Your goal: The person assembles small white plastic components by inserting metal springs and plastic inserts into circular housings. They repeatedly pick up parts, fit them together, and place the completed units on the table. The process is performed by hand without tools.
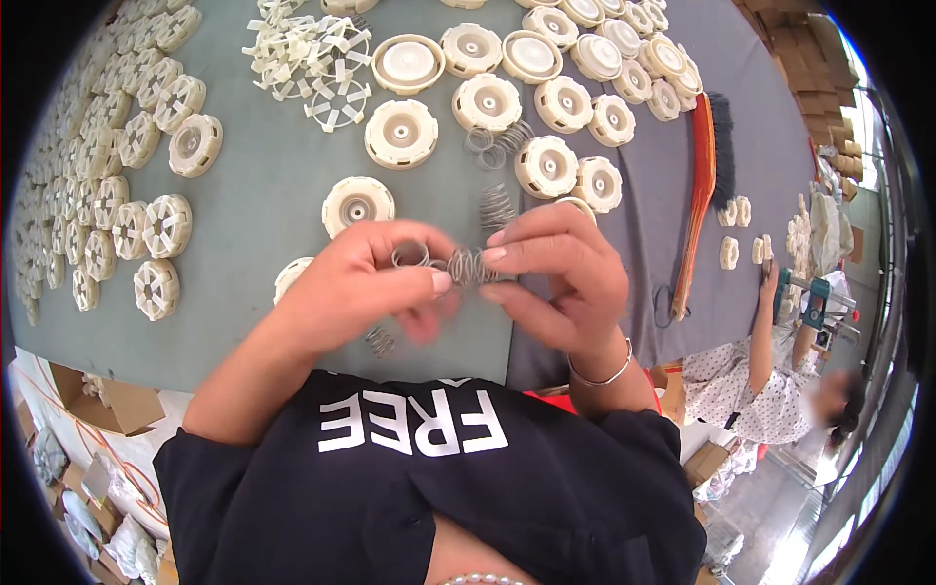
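Observation:
Above the near part of the table, my left hand and my right hand meet at a metal coil spring. My right fingertips pinch its right end, while my left thumb and fingers close on its left side. Another coil ring shows at my left fingers; whether it is a separate spring, I cannot tell. Just beyond my hands lie a loose spring and a small clump of springs. One more spring rests below my left hand. A cream round plastic part with a recessed centre sits beyond my left hand.
Many cream round parts cover the far table, with slotted ones massed at left. White spoked plastic pieces are heaped far off. A brush with an orange handle lies at right. Beyond it, a co-worker's arm reaches over the table.

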A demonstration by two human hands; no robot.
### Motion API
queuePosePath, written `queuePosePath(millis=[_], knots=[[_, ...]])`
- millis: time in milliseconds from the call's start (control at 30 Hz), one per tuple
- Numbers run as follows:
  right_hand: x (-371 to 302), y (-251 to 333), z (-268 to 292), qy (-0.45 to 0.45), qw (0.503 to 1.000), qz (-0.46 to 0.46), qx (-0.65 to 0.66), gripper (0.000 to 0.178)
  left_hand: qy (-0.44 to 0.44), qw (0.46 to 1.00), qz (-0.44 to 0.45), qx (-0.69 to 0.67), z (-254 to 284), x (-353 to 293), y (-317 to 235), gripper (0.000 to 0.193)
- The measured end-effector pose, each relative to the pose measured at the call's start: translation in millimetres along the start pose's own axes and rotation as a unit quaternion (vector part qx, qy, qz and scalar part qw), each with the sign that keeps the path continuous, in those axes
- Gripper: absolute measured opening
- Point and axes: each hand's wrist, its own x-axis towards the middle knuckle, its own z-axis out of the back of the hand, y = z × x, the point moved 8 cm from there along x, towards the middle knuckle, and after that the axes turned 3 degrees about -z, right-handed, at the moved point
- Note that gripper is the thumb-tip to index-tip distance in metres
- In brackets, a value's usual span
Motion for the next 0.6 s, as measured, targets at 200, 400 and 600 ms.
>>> queuePosePath(millis=[200,400,600], knots=[[-13,-30,-16,-0.032,0.961,-0.199,0.187,0.025,-0.054,0.961,-0.173,0.210,0,-4,-16,0.054],[-25,-49,-28,-0.026,0.906,-0.308,0.288,0.028,-0.147,0.841,-0.297,0.428,-11,-14,-41,0.057],[-4,2,-15,0.084,0.996,0.027,0.012,0.038,-0.006,0.996,-0.007,0.086,-2,-10,-17,0.050]])
